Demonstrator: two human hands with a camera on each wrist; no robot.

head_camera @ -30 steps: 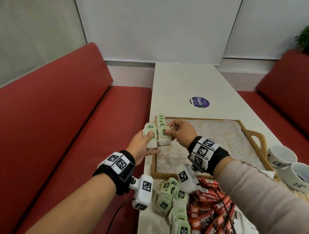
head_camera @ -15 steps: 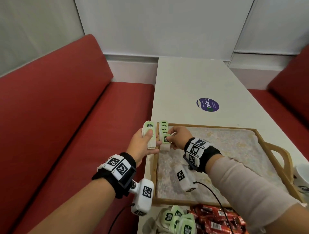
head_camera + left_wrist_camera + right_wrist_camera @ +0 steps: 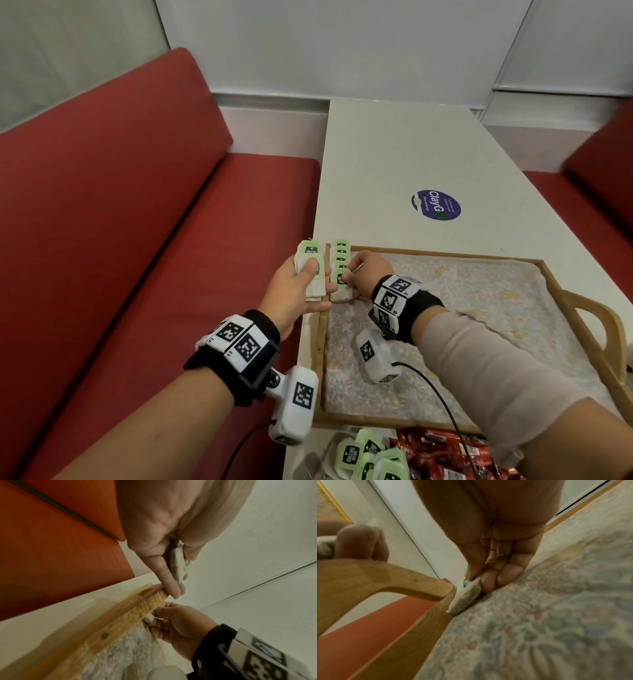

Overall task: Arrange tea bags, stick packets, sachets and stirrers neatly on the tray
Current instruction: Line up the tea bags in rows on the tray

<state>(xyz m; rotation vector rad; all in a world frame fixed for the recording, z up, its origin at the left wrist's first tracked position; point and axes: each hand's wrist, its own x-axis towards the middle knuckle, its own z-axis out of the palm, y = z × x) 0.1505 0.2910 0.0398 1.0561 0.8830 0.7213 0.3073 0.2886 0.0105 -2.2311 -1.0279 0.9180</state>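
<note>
A: Two heaps lie nearest, on the white table [image 3: 394, 154] in front of the wooden tray [image 3: 430, 254]: loose green-tagged tea bags [image 3: 368, 457] and, just beside them on the right, red stick packets [image 3: 442, 455].

B: And the hands?

A: Both sit at the tray's far left corner. The left hand [image 3: 294, 291] hovers just outside the tray's left rim, thumb pressed on top and fingers curled beneath a small stack of tea bags [image 3: 310, 270]. The right hand [image 3: 368, 274] is inside the tray, thumb and fingertips pinching one tea bag [image 3: 341, 286] that rests on the patterned cloth liner [image 3: 462, 308] against the left rim.

B: Is anything placed already?

A: Beyond that bag, a row of tea bags [image 3: 340, 253] runs along the left rim to the far corner, tags overlapping. Farther out on the table lies a round purple sticker [image 3: 435, 205], and a red bench seat [image 3: 120, 222] runs alongside on the left.
</note>
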